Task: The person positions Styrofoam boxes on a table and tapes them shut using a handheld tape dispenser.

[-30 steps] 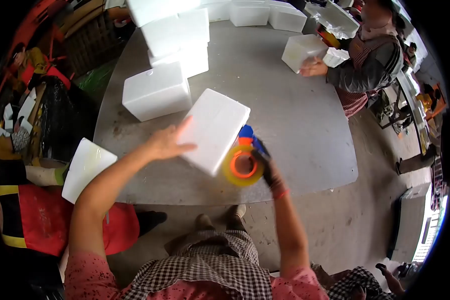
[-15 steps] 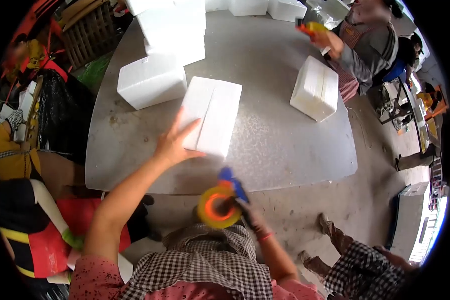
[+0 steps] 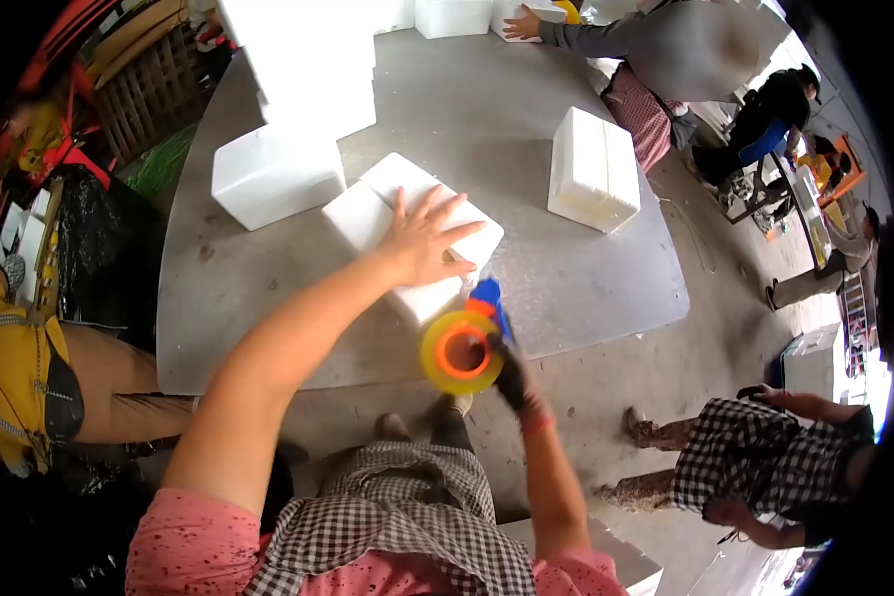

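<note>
A white foam box (image 3: pixel 361 215) lies turned at an angle near the front of the table, a seam running along its lid. My left hand (image 3: pixel 429 241) rests on its top, fingers spread. In a dark glove, my right hand (image 3: pixel 510 372) grips a tape dispenser (image 3: pixel 489 298) with blue and orange parts and a roll of yellowish tape. The dispenser's front end is close to the box's near corner; whether they touch I cannot tell.
On the grey table (image 3: pixel 447 109) stand another foam box (image 3: pixel 278 179) at left, a tall white stack (image 3: pixel 313 70) behind it, and a box (image 3: pixel 594 171) at right. A co-worker's hand (image 3: pixel 522 24) touches a box at the back. Another person in a checked apron (image 3: pixel 730 447) stands at right.
My left hand has slid from the box's side onto its top, and the box has turned. The tape dispenser has moved up and right, nearer the box. The co-worker has reached toward the back boxes.
</note>
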`<state>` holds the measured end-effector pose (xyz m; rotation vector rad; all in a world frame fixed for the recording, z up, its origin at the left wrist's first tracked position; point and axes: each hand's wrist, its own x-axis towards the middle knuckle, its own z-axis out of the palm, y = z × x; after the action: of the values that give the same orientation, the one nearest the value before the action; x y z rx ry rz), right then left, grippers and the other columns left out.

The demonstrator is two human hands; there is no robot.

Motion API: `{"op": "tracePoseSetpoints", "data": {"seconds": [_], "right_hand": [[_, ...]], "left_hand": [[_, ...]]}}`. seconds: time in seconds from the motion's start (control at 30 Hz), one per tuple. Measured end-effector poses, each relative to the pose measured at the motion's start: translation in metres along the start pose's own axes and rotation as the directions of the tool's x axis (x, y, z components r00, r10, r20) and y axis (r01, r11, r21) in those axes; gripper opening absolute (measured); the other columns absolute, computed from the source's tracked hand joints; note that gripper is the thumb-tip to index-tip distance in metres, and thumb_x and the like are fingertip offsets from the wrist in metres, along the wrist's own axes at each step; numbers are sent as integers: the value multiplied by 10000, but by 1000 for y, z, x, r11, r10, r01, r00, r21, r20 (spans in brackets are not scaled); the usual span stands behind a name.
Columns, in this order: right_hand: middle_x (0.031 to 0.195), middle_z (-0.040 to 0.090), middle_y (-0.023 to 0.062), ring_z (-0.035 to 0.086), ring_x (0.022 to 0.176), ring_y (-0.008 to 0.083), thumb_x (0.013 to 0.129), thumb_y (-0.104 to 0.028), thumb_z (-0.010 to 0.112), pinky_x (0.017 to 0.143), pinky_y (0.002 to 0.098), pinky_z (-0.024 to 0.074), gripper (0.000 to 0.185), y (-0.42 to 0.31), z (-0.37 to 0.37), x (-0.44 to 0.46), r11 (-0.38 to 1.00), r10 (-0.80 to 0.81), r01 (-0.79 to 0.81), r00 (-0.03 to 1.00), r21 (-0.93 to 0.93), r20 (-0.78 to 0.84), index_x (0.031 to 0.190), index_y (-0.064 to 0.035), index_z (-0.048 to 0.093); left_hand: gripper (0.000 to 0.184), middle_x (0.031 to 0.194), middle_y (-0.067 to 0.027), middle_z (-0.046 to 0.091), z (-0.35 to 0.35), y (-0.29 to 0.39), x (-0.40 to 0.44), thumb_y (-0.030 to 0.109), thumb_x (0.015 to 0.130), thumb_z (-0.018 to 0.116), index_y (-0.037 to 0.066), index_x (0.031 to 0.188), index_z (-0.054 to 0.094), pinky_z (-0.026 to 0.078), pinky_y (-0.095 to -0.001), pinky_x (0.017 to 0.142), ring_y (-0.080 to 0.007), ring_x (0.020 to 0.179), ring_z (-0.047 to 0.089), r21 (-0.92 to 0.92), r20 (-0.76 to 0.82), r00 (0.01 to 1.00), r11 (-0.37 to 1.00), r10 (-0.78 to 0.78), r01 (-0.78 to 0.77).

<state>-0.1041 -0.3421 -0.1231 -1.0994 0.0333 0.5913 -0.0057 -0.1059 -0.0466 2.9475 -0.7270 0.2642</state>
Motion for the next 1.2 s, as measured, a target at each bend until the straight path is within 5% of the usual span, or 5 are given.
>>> {"op": "tracePoseSetpoints", "data": {"seconds": [0.13,0.43,0.47,0.73,1.2], "right_hand": [[1392,403,92,472,1178,170,944,-216,568,989,306,407,681,33,38,-80,950,168,-138,982,279,-86,1497,-63,201],[1511,261,125,371,1297,192,952,-171,535,1082,295,285,665,60,55,-73,981,185,-187,981,45,54,1502,-56,180],[1508,264,145,377,1292,205,955,-186,537,1082,299,284,644,74,42,-78,962,135,-106,985,-253,103,1489,-41,209],[1501,281,150,270,1377,199,951,-190,547,1114,291,229,642,92,80,-104,991,133,-132,989,-25,69,1478,-7,229],[1378,497,158,485,1251,225,872,-355,643,1054,339,349,669,-62,86,4,649,413,130,767,-749,491,1405,-35,398]], "left_hand": [[663,1433,-114,343,-2,-2,-3,632,844,513,239,1376,468,65,-689,1073,-328,1409,176,-115,27,999,993,-25,28],[607,1375,-73,408,9,-7,1,515,899,512,130,1363,446,132,-676,1065,-304,1377,268,-35,-104,994,998,40,-44],[606,1395,-68,395,5,-6,2,514,902,507,133,1369,438,128,-673,1070,-297,1382,263,-35,-56,998,999,27,-29],[607,1413,-76,387,3,-3,-2,506,901,512,132,1372,434,138,-669,1070,-294,1389,253,-73,-35,999,997,-14,11],[838,1464,-114,357,-12,6,-4,651,786,560,94,1394,410,64,-693,1074,-317,1426,166,-104,119,990,990,-79,92]]}}
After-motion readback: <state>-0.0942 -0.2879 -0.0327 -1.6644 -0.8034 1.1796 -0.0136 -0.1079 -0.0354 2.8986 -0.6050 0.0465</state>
